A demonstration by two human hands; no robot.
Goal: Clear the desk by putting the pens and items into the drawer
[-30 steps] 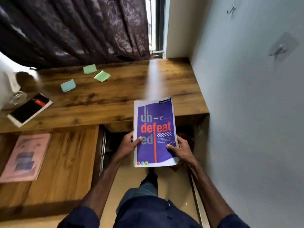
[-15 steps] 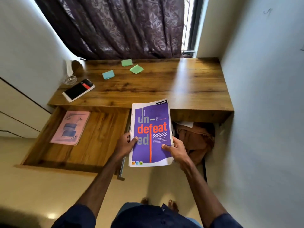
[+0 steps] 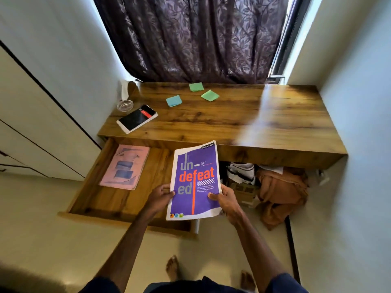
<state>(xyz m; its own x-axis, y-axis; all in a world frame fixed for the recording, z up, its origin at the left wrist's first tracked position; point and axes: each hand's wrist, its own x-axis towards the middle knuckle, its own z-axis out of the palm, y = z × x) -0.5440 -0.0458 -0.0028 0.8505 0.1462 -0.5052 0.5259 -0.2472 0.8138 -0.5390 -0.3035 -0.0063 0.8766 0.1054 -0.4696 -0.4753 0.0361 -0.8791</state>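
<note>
**Fingers (image 3: 169, 193) gripped the notebook (image 3: 195, 180) above the open drawer (image 3: 110, 199)**

Fingers of the left hand (image 3: 160, 196) were curled round the notebook's left edge, thumb on the purple cover. Those of the right hand (image 3: 225, 199) pinched the right edge in the same way. The notebook was held in the air, cover up and slightly tilted. Its left part hung over the right end of the drawer and the rest reached past that end.

At the far left of the surface (image 3: 232, 119) stood a glass (image 3: 124, 105), with a black book (image 3: 137, 118) just beside it. Below them, a pink book (image 3: 124, 167) lay flat at the left end of the drawer, with bare wood between it and the notebook. Further right on the surface, near the curtain (image 3: 190, 39), lay a blue pad (image 3: 174, 100) and two green pads (image 3: 196, 87). Under the right half of the surface sat a heap of brown cloth (image 3: 281, 187).

The step in hand looked like stowing the notebook. The next move called for carrying it a little leftward, lowering it flat onto the bare wood beside the pink book, and letting go with both hands. After that, the black book and the pads would want collecting. No pens could be made out.
</note>
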